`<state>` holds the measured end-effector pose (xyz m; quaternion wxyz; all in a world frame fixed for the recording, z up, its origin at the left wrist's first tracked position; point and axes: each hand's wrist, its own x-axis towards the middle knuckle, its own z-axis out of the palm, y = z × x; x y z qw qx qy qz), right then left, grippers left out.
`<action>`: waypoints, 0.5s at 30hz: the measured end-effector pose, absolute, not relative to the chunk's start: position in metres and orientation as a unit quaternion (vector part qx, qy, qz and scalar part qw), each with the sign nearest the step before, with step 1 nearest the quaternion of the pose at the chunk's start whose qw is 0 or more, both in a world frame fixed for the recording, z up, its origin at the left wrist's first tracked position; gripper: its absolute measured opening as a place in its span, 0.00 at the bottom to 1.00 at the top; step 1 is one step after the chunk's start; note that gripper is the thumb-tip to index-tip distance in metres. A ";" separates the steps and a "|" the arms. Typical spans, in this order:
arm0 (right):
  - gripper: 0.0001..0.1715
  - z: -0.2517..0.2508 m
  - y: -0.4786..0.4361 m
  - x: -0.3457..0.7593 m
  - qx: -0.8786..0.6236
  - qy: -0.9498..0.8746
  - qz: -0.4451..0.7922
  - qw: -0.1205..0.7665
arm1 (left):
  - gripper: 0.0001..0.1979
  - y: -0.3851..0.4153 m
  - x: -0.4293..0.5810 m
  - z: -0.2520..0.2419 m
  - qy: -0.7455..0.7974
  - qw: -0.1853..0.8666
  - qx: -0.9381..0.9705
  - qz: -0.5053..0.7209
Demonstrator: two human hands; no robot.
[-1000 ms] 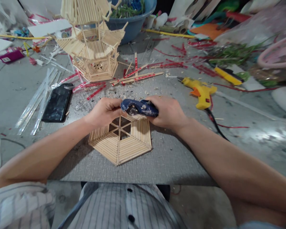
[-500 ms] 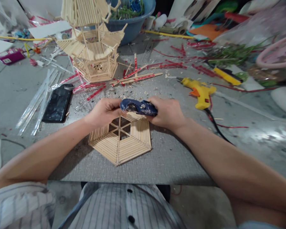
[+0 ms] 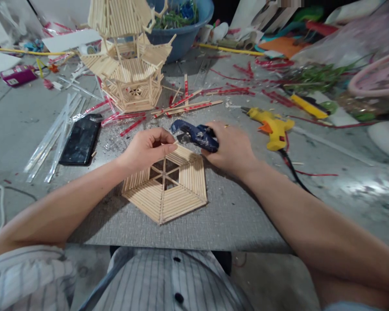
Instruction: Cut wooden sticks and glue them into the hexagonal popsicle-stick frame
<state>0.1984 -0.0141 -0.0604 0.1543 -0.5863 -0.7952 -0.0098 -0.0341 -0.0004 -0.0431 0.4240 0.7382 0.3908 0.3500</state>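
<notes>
The grey textured desk (image 3: 233, 216) is carrying everything, and its near edge is running just above the person's striped shirt. Toward the far left corner a tall pagoda model (image 3: 129, 65) built of wooden sticks is standing upright, with a blue basin (image 3: 184, 32) sitting right behind it at the far edge.

At the middle of the desk, near the front edge, a flat hexagonal stick panel (image 3: 165, 190) is lying with its open spoked centre facing up. Both hands are working at its far rim.

The right hand (image 3: 231, 149) is hovering over the far right corner of the panel, its fingers wrapped tight around the handles of a blue cutter (image 3: 196, 134). The tool's nose is pointing left toward the other hand. The left hand (image 3: 147, 149) is resting on the far left side of the panel with its fingers curled in. Its thumb and forefinger are pressing together on what looks like a short stick piece (image 3: 175, 141), which is poking out just beside the cutter's nose. It is too small to say whether the blades are touching it.

A black phone (image 3: 80, 140) is lying face up toward the left edge, beside a fan of clear plastic sleeves (image 3: 52, 136). A yellow glue gun (image 3: 272, 125) is lying on its side to the right of the right hand, its dark cord trailing toward the front. Red-wrapped sticks (image 3: 188, 106) are lying scattered between the pagoda model and the hands.
</notes>
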 end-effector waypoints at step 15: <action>0.29 -0.057 -0.022 0.189 -0.577 -0.807 -0.021 0.122 | 0.06 0.000 -0.034 -0.047 0.413 0.259 0.804 0.341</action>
